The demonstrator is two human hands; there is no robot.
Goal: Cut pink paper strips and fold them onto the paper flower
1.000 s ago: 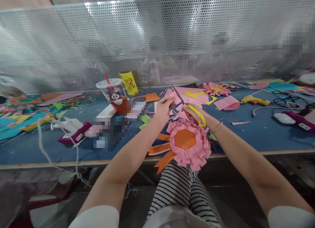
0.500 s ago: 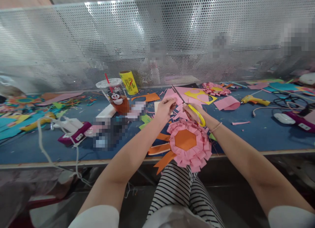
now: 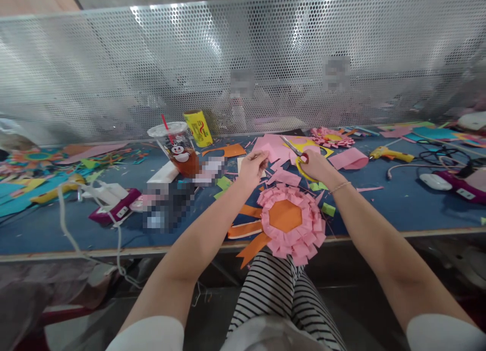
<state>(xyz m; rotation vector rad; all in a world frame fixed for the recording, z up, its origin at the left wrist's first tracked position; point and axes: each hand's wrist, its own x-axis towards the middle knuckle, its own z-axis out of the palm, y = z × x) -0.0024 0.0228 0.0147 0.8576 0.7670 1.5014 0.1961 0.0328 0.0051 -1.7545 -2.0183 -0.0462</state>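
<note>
My left hand [image 3: 254, 167] pinches a small piece of pink paper [image 3: 265, 151] over the middle of the blue table. To its right, my right hand [image 3: 312, 164] is wrapped round the yellow-handled scissors [image 3: 294, 147], whose blades point up and left, apart from the piece in my left hand. Pink sheets and scraps [image 3: 285, 177] lie between and behind the hands. Nearer to me, a pink paper rosette [image 3: 313, 224] with an orange centre [image 3: 285, 216] and orange ribbon tails [image 3: 255, 247] overhangs the table's front edge.
A cup with a red straw [image 3: 183, 156] and a yellow box [image 3: 199, 129] stand left of my hands. Purple power strips [image 3: 114, 208] with cables are at both sides. A yellow glue gun [image 3: 393, 154] lies right. A perforated metal panel [image 3: 152, 62] runs behind the table [image 3: 212, 204].
My right hand has moved right with the scissors, away from my left hand. Green and pink scraps on the table now show beneath it. My left hand has barely shifted.
</note>
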